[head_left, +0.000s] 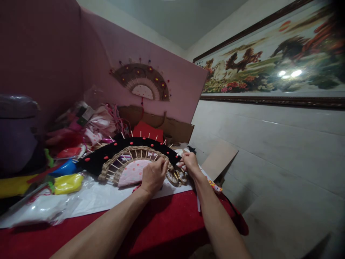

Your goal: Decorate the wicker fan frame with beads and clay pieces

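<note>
A half-round fan (133, 169) of black cloth, woven cord, pale sticks and a pink dotted centre lies on white paper (99, 198). Red dots sit along its black band. My left hand (155, 174) is closed over the fan's lower right part; what its fingers pinch is too small to make out. Close to the band's right end, my right hand (189, 163) has its fingers pressed together near a small white dot, and their hold is unclear. Gold-handled scissors (176, 176) lie between and below the hands.
Yellow packets (68, 183), a blue item (64, 168) and a clear plastic bag (40, 208) are at the left. Behind them are pink materials (101, 120). Another fan (142, 81) hangs on the pink board. Red cloth (161, 219) covers the front; a board (220, 158) leans right.
</note>
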The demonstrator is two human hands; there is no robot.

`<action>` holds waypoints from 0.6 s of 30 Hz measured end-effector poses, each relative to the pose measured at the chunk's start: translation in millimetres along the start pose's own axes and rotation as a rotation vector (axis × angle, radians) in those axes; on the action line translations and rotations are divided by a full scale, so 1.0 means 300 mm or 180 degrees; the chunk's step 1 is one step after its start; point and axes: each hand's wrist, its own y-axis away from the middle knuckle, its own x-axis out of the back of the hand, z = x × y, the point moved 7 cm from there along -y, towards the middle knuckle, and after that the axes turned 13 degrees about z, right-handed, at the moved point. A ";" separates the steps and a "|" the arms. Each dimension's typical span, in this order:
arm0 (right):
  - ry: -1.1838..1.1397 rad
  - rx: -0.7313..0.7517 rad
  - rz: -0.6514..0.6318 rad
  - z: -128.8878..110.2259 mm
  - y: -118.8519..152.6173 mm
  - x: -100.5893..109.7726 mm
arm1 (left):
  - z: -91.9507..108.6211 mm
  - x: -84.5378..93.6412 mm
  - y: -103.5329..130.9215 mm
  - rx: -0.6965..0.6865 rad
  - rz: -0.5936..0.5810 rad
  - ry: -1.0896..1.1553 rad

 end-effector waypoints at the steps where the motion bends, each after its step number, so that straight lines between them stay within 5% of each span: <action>1: -0.0163 -0.0165 0.0078 0.004 0.004 0.002 | -0.001 0.002 -0.001 -0.0006 0.0025 0.0018; 8: -0.1031 -0.0954 -0.0190 -0.019 0.073 -0.025 | 0.009 0.016 -0.001 -0.0036 0.0157 0.0087; 18: -0.1582 -0.1290 -0.0416 -0.025 0.090 -0.048 | 0.048 0.023 0.013 -0.0306 0.0293 0.0183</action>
